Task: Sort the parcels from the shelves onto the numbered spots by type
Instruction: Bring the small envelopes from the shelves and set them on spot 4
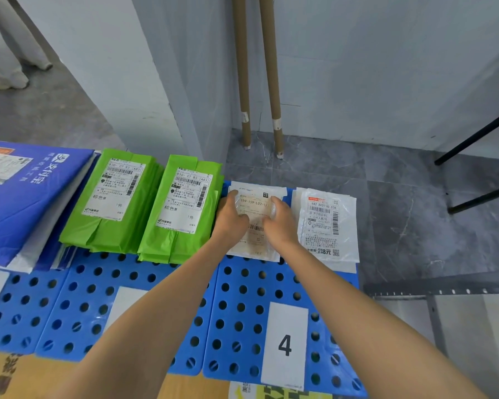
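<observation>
Nearest, a white card [285, 345] printed "4" lies on the blue perforated table [236, 312]. Beyond it, the left hand [231, 217] and right hand [280, 223] rest side by side on a thin clear-wrapped parcel [255, 240]. Their fingers lie fairly flat over it and grip nothing that shows. The parcel lies near the table's far edge, behind the card, seemingly on top of another like it. Its label reads "159-159-L02-1", the end hidden by a finger. The film looks slippery, so a push from the hands could slide it off the far edge to the floor. It could also ride over the white parcel [329, 226] just beside it on the right and mix the two piles. That one reads "642 X431-00 036" and "8元". To the left, the green parcels [182, 205] read "830- C7 83", "A83", "棕色M" and "1件". The blue parcel [26, 203] past them carries 支付宝.
</observation>
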